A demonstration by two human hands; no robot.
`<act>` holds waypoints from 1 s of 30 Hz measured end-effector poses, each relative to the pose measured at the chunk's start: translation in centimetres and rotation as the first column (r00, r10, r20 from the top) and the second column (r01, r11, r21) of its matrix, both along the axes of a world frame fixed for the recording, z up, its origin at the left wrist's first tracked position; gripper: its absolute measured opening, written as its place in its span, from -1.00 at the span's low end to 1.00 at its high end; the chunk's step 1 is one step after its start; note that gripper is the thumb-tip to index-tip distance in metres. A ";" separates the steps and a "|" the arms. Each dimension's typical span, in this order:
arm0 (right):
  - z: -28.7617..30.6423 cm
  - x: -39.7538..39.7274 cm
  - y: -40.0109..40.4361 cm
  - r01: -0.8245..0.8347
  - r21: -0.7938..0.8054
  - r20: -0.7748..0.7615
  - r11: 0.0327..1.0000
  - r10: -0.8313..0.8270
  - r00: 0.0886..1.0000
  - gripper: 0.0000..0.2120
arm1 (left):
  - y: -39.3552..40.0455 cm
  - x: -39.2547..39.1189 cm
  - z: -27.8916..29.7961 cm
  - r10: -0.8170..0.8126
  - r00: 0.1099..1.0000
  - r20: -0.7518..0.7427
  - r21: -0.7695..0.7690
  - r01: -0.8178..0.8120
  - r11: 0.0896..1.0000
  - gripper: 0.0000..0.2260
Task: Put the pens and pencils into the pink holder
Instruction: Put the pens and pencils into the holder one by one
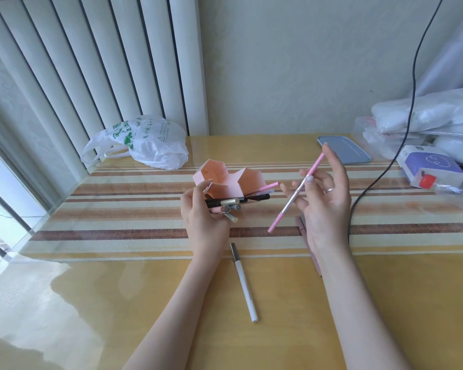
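a person's two bare forearms reach in from the bottom over a glossy yellow table [118, 303] with a striped mat [134, 209] lying across its middle. the pink holder [226, 180], made of joined hexagonal compartments, stands near the centre of the mat. just at its 7 o'clock side the left hand [202, 214] is curled around a bundle of pens [231, 202], black, gold and pale ones, whose ends point toward 3 o'clock and lie against the holder's front. at 3 o'clock from the holder the right hand [322, 198] is raised with its fingers loosely spread, and it pinches a thin pink pencil [296, 193] near the middle between thumb and fingers; the pencil slants from 1 o'clock down to 7 o'clock, above the mat. a white pen [243, 281] with a dark cap lies on the table at 6 o'clock from the holder, between the forearms. a dusky pink pen [301, 222] lies partly hidden under the right wrist. a white plastic bag [150, 145] sits at 10 o'clock, a grey-blue lid [344, 150] at 2 o'clock.
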State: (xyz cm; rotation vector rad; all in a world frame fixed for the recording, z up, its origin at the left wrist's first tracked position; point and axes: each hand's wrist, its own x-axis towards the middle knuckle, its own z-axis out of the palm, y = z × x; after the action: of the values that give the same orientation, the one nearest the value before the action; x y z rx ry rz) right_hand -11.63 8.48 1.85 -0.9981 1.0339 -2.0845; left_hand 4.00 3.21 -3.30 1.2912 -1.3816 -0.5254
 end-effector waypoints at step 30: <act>-0.9 2.1 0.4 0.328 -0.090 -0.233 0.940 -0.340 0.911 -0.81 | -0.2 -0.1 -0.3 -0.009 0.999 0.044 -0.041 0.010 0.999 -0.39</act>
State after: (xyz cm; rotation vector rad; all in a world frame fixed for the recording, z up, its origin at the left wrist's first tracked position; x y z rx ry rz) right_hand -9.49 8.87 0.94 -1.1963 1.3665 -2.3085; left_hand 3.91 3.04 -3.57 1.2696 -1.4284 -0.4751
